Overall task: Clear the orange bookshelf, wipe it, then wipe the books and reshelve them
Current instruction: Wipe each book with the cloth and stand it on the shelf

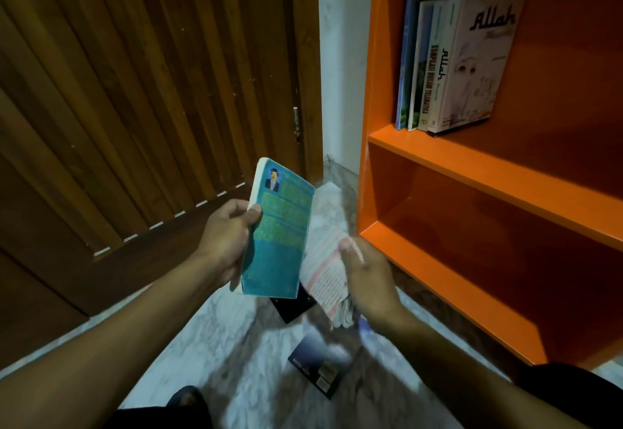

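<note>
My left hand (226, 243) grips a teal paperback (279, 233) by its long edge, back cover facing me, held upright over the floor. My right hand (367, 280) is closed on a white cloth with pink stripes (328, 270), which touches the book's right edge. The orange bookshelf (472, 172) stands to the right. Several books (448, 61) stand upright at the left end of its upper shelf, the outermost a white one. The lower shelf holds nothing that I can see. On the floor lie a dark blue book (320, 364) and a black book (293, 307), partly hidden under the teal one.
A brown slatted wooden door (135, 91) fills the left side. A white wall strip (340, 58) runs between door and shelf. The floor is pale marble tile (236, 344). My dark-clothed knees show at the bottom edge.
</note>
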The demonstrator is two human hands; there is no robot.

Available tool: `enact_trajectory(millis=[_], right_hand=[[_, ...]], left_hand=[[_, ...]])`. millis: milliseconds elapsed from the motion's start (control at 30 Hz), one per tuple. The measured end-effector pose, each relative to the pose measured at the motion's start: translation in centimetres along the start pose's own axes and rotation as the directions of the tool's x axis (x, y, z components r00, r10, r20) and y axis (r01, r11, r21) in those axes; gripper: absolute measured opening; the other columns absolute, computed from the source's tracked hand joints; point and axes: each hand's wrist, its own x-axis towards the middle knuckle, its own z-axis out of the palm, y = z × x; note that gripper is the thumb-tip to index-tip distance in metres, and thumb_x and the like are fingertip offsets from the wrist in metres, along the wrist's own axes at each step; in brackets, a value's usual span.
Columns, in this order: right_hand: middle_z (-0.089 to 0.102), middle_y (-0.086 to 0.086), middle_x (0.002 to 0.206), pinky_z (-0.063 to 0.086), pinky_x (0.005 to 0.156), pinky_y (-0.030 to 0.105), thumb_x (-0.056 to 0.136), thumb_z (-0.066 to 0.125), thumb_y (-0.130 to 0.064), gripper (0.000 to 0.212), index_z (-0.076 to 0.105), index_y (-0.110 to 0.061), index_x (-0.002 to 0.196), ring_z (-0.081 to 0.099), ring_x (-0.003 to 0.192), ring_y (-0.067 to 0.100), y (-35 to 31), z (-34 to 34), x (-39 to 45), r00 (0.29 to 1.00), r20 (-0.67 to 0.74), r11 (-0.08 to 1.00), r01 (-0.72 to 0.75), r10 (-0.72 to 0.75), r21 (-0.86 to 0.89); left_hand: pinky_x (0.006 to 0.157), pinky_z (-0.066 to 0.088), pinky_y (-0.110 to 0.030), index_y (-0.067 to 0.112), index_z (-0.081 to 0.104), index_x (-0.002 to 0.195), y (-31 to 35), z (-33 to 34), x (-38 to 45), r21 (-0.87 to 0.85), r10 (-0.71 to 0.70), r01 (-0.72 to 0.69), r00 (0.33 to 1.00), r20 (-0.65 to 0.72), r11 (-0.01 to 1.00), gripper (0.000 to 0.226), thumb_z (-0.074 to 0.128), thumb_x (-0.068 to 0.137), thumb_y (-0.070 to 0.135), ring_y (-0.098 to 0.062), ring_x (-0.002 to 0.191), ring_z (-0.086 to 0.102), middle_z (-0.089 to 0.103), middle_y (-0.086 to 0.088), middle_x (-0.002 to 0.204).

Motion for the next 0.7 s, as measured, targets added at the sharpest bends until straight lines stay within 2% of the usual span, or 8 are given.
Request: enact_trajectory(millis=[67, 133, 200, 267, 400, 467, 633, 700], right_hand=[[0.063, 0.022, 0.087, 0.047, 0.066, 0.036, 0.106, 0.042, -0.03, 0.033, 0.059, -0.007, 0.088, 0.063, 0.077, 0.021, 0.2, -1.1, 1.7, 0.986, -0.136, 0.986, -0.079, 0.099, 0.144], [0.069, 0.017, 0.098, 0.054, 0.078, 0.048, 0.106, 0.042, -0.028, 0.028, 0.064, -0.016, 0.095, 0.068, 0.092, 0.033, -0.1, -2.0, 3.0, 0.962, -0.217, 0.954, -0.102, 0.168, 0.283], [0.072, 0.003, 0.102, 0.057, 0.086, 0.048, 0.105, 0.044, -0.031, 0.023, 0.066, -0.028, 0.1, 0.07, 0.097, 0.023, -0.7, -2.4, 3.7, 0.952, -0.276, 0.951, -0.046, 0.135, 0.305], [0.07, -0.013, 0.104, 0.057, 0.085, 0.032, 0.104, 0.046, -0.041, 0.021, 0.066, -0.036, 0.107, 0.067, 0.097, 0.001, -1.4, -2.2, 3.6, 0.96, -0.279, 0.97, 0.034, 0.035, 0.24], [0.042, -0.02, 0.151, 0.024, 0.12, 0.035, 0.105, 0.04, -0.04, 0.031, 0.051, -0.044, 0.134, 0.031, 0.144, 0.003, -1.7, -0.6, 1.9, 0.989, -0.084, 0.99, 0.119, -0.125, -0.07], [0.03, -0.031, 0.147, 0.013, 0.123, 0.033, 0.106, 0.038, -0.033, 0.034, 0.041, -0.049, 0.136, 0.017, 0.147, -0.002, -1.5, 0.1, 1.0, 0.985, 0.05, 0.974, 0.17, -0.164, -0.147], [0.038, -0.029, 0.145, 0.029, 0.121, 0.038, 0.105, 0.043, -0.031, 0.033, 0.053, -0.047, 0.131, 0.028, 0.142, -0.005, 0.3, 1.4, -0.6, 0.968, 0.218, 0.991, 0.134, -0.125, -0.026], [0.04, -0.039, 0.137, 0.028, 0.12, 0.032, 0.104, 0.046, -0.026, 0.035, 0.053, -0.055, 0.122, 0.027, 0.136, -0.016, 0.7, 1.7, -1.2, 0.95, 0.276, 0.987, 0.158, -0.147, -0.019]], left_hand=[[0.08, 0.057, -0.05, 0.008, 0.057, 0.099, -0.2, 0.2, -0.8, 0.033, -0.027, 0.025, 0.997, 0.066, 0.999, 0.019, 0.054, 0.102, 0.026, -0.036, 0.087, 0.073, 0.074, -0.018, 0.1], [0.075, 0.059, -0.048, 0.008, 0.056, 0.098, -0.5, 0.9, -1.7, 0.033, -0.071, 0.068, 0.988, 0.139, 0.997, 0.017, 0.054, 0.102, 0.024, -0.035, 0.084, 0.074, 0.075, -0.017, 0.096], [0.068, 0.06, -0.041, 0.009, 0.056, 0.094, -1.0, 2.0, -2.6, 0.002, -0.131, 0.134, 0.968, 0.212, 0.991, 0.014, 0.055, 0.102, 0.021, -0.033, 0.078, 0.074, 0.076, -0.017, 0.091], [0.067, 0.059, -0.038, 0.01, 0.056, 0.087, -1.6, 3.3, -3.4, -0.035, -0.197, 0.215, 0.939, 0.282, 0.976, 0.015, 0.058, 0.1, 0.018, -0.032, 0.076, 0.072, 0.074, -0.018, 0.089], [0.071, 0.06, -0.038, 0.01, 0.058, 0.089, -2.1, 5.5, -4.2, -0.14, -0.291, 0.366, 0.877, 0.382, 0.92, 0.012, 0.059, 0.099, 0.017, -0.028, 0.078, 0.069, 0.069, -0.017, 0.088], [0.078, 0.059, -0.04, 0.009, 0.059, 0.097, -1.7, 5.8, -3.8, -0.228, -0.327, 0.427, 0.869, 0.372, 0.875, 0.007, 0.058, 0.099, 0.016, -0.028, 0.086, 0.069, 0.07, -0.017, 0.093], [0.066, 0.055, -0.046, 0.006, 0.064, 0.099, -0.7, 5.1, -2.3, -0.365, -0.35, 0.418, 0.906, 0.239, 0.832, 0.017, 0.051, 0.104, 0.016, -0.03, 0.076, 0.069, 0.074, -0.016, 0.069], [0.067, 0.052, -0.048, 0.006, 0.061, 0.097, -0.3, 4.5, -1.8, -0.42, -0.345, 0.383, 0.924, 0.168, 0.823, 0.019, 0.049, 0.105, 0.018, -0.032, 0.077, 0.066, 0.072, -0.018, 0.08]])
